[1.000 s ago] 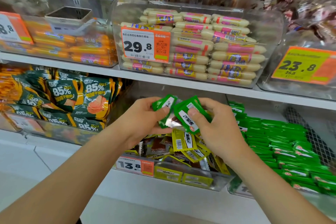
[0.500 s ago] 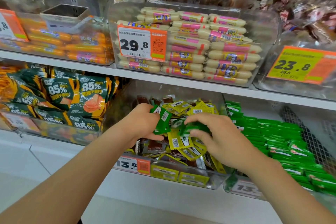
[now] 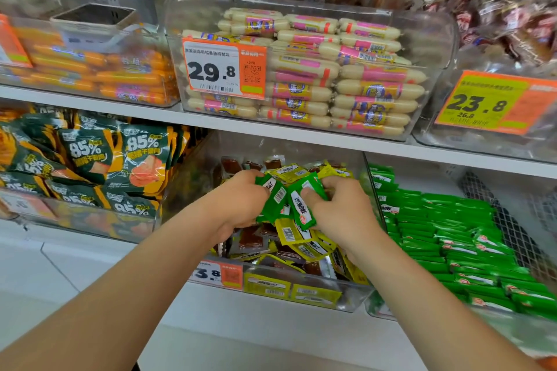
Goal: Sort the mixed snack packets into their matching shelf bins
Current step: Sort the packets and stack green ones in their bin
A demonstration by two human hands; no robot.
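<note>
Gripping green snack packets (image 3: 275, 199) with left hand (image 3: 241, 203) | pinching one more green packet (image 3: 303, 209) with right hand (image 3: 343, 212) | held over middle of clear bin (image 3: 355, 298) of yellow packets (image 3: 289, 233) | just left of green-packet bin (image 3: 378, 307)

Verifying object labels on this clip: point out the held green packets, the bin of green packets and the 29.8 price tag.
held green packets (image 3: 301, 209), head view, white label of the rightmost packet.
bin of green packets (image 3: 380, 309), head view, clear front wall, left corner.
29.8 price tag (image 3: 211, 71), head view, printed digits.

Head camera looks forward-down, close to shelf bins (image 3: 352, 298).
</note>
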